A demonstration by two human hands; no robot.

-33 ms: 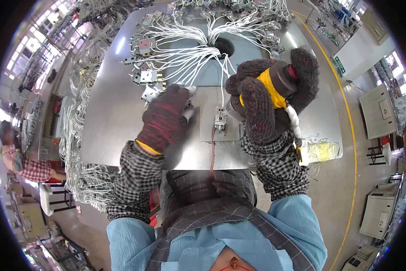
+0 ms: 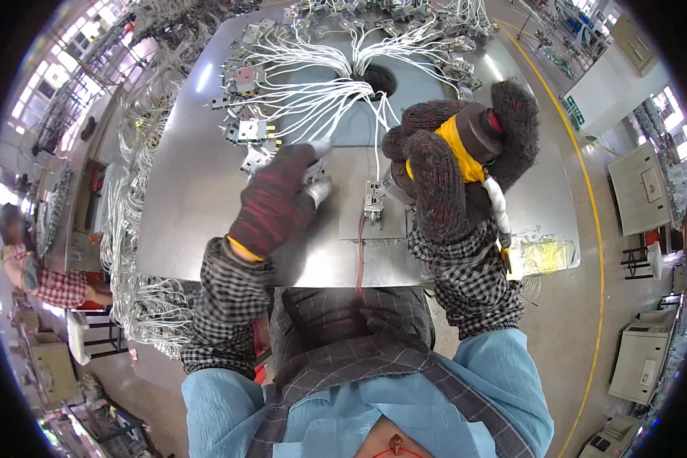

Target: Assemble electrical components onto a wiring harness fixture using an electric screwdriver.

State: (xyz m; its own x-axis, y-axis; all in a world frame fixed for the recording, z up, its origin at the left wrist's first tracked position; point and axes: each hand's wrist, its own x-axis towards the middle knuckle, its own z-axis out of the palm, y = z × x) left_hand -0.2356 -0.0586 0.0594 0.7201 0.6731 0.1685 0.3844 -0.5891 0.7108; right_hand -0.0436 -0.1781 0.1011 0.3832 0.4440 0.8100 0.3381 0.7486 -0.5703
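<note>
Left hand shifted slightly, its grasp opened up.
The gloved left hand (image 2: 271,202) has edged toward nine o'clock, its checked sleeve (image 2: 232,275) shifting the same way at the cuff. The white-tipped fingers (image 2: 322,146) have moved a touch toward eleven o'clock, and the pale-tipped thumb (image 2: 320,191), toward five o'clock from them, now stands farther apart and shows more plainly. Between them, a small metal part (image 2: 313,169) is more exposed than before. At ten o'clock from the hand, a metal box (image 2: 255,159) shows a slightly different face.
</note>
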